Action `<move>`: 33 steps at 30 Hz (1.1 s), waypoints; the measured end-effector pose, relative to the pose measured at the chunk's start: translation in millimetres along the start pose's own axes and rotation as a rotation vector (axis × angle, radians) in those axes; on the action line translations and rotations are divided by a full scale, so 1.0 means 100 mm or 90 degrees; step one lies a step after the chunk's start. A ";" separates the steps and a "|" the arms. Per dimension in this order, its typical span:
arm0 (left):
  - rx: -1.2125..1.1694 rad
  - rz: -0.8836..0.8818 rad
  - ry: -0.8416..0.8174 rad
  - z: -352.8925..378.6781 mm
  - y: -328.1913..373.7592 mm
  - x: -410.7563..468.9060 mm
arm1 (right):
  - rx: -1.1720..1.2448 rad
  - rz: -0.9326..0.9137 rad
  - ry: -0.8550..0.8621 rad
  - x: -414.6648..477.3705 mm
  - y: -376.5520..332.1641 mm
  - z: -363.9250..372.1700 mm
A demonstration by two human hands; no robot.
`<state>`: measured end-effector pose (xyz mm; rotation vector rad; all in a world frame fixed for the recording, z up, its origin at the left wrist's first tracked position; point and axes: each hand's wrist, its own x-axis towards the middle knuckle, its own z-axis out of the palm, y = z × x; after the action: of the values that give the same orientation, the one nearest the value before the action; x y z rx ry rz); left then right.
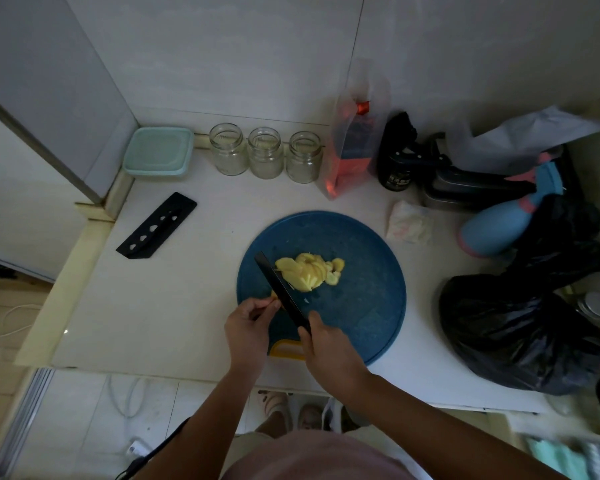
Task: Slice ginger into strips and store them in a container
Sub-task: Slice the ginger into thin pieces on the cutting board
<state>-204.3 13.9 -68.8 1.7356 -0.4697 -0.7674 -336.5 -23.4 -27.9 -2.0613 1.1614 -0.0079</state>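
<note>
Just beyond our right hand [321,341], curled round the knife [281,289] handle, ginger slices [307,273] lie heaped on the blue board [361,306]; our left hand [248,323] pinches a small ginger piece [275,296] beside the blade. Light, stiff, likely moist and slick, we judge: pin them flat from above

Pale yellow ginger slices [307,273], fanned in a heap mid-way across a round blue cutting board [364,306] on the counter [174,306]. Black knife [279,285] slanting up-left, blade against the heap's left side, handle gripped by the right hand [326,344]. Small ginger piece [274,296] pinched in the left hand [248,327]. Teal lidded container [158,152] at the far left corner.
</note>
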 end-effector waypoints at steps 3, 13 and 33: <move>-0.001 -0.001 0.004 0.00 -0.01 0.00 | -0.016 -0.003 -0.001 0.03 0.00 0.01; 0.015 -0.003 0.010 0.00 -0.03 -0.02 | -0.021 -0.010 -0.020 0.10 -0.03 0.01; 0.084 0.018 0.014 -0.01 -0.05 -0.02 | -0.009 0.015 -0.026 0.27 -0.12 0.10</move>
<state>-205.2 16.9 -73.4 1.8544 -0.5389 -0.7104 -308.8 -33.7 -36.8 -2.0514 1.1628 0.0542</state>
